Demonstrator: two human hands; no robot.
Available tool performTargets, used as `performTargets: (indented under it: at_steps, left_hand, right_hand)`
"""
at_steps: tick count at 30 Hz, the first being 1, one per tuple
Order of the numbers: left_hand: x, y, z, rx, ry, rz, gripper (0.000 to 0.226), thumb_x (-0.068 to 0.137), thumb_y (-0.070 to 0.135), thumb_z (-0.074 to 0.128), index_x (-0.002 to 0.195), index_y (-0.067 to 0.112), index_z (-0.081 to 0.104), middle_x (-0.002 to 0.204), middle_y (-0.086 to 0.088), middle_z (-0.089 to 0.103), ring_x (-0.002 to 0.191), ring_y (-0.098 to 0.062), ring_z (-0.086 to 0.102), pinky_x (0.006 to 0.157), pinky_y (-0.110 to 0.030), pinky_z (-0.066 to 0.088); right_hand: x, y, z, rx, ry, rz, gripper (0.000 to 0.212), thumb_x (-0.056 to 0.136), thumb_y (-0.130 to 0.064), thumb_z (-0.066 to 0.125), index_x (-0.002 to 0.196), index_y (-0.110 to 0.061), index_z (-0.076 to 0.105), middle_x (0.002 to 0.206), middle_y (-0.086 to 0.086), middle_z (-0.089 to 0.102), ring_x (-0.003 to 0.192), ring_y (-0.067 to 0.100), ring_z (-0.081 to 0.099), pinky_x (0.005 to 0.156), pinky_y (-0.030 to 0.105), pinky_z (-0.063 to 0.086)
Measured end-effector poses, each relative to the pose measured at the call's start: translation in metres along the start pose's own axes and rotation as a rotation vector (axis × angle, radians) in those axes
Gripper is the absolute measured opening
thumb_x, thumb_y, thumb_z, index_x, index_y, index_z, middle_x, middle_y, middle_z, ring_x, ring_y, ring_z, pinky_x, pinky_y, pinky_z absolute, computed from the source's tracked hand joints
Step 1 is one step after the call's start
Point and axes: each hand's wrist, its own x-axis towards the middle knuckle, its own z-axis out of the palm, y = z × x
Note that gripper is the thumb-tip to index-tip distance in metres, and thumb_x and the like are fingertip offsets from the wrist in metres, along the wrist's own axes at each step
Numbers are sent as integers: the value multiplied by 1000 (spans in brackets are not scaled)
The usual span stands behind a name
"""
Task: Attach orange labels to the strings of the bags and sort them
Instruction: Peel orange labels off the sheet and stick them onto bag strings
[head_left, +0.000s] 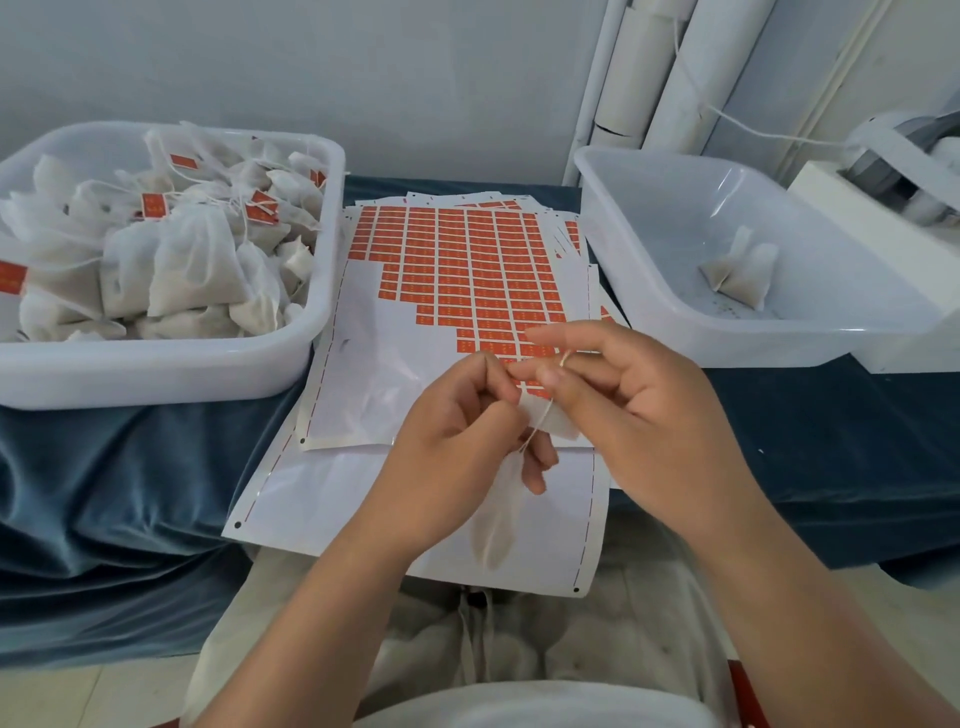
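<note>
A small white mesh bag (493, 525) hangs below my left hand (457, 431), whose curled fingers hold it by its neck. Its thin string (540, 423) runs up to my right hand (618, 395), which pinches the string between thumb and forefinger just above the sticker sheet. The sheet of orange labels (467, 270) lies in the middle of the table, its lower left rows peeled off. A white tub (166, 374) on the left is heaped with labelled bags (182, 260). Another white tub (649, 291) on the right holds two bags (740, 273).
More label sheets are stacked under the top one. A blue cloth (130, 467) covers the table. White pipes (654, 73) stand at the back and a white machine (893, 187) sits at the far right. My lap is below the table edge.
</note>
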Motion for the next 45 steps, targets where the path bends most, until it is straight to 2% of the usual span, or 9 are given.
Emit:
performTargets:
  at_steps: [2, 5, 9, 11, 15, 25, 31, 40, 45]
  left_hand:
    - [0, -1, -1, 60, 27, 2, 22, 90, 16, 49, 74, 31, 56, 69, -9, 72, 54, -19, 66, 59, -21, 54]
    - [0, -3, -3, 81, 71, -5, 15, 92, 30, 56, 78, 31, 62, 67, -6, 71, 55, -20, 64, 60, -25, 56]
    - [2, -3, -7, -101, 63, -129, 32, 99, 39, 50, 84, 26, 75, 71, -10, 70, 60, -22, 63, 76, -43, 60]
    - [4, -4, -10, -151, -6, -214, 37, 103, 36, 49, 90, 20, 79, 73, -9, 69, 59, -16, 60, 75, -38, 58]
    - [6, -6, -15, -340, -162, -368, 26, 94, 38, 69, 88, 15, 81, 69, -2, 65, 55, -11, 54, 67, -27, 55]
    - [7, -15, -16, -614, -247, -508, 31, 69, 45, 96, 77, 20, 80, 55, 9, 50, 44, -4, 41, 55, -19, 52]
    - [7, -13, -14, -561, -210, -505, 27, 74, 47, 92, 76, 23, 80, 54, 8, 49, 45, -6, 41, 57, -20, 52]
    - [6, -13, -14, -385, -95, -465, 32, 73, 44, 88, 78, 14, 78, 54, 2, 50, 48, -8, 41, 56, -22, 51]
    - [6, -11, -9, -270, -49, -452, 35, 66, 52, 91, 63, 21, 75, 53, 1, 52, 48, -9, 44, 58, -23, 52]
  right_hand:
    - [1, 0, 1, -8, 15, 9, 27, 104, -29, 65, 125, -46, 64, 108, -32, 75, 112, -6, 68, 98, 31, 55]
    - [1, 1, 2, 45, 52, 9, 28, 103, -30, 65, 127, -44, 63, 106, -31, 75, 112, -6, 68, 99, 31, 55]
    - [0, 0, 3, 136, 95, -35, 27, 105, -20, 63, 125, -38, 65, 106, -22, 78, 108, 3, 73, 94, 30, 60]
    - [0, 1, 4, 180, 102, -47, 27, 105, -17, 62, 126, -33, 67, 106, -15, 79, 102, 10, 76, 92, 34, 60]
    - [1, 5, 6, 170, 97, -58, 28, 105, -16, 62, 126, -35, 67, 106, -17, 79, 106, 9, 74, 92, 27, 59]
    - [1, 6, 8, 173, 32, -71, 28, 107, -16, 55, 120, -37, 69, 107, -11, 76, 113, 14, 71, 95, 27, 58]
    - [2, 8, 7, 178, 53, -58, 27, 109, -13, 54, 116, -34, 69, 105, -13, 75, 111, 12, 70, 93, 22, 57]
    - [4, 10, 2, 180, -21, -33, 32, 112, -19, 44, 130, -34, 65, 109, -17, 77, 112, 6, 71, 95, 15, 52]
    - [6, 12, 3, 134, -26, -3, 31, 113, -21, 42, 131, -36, 63, 104, -19, 76, 109, 4, 70, 91, 8, 50]
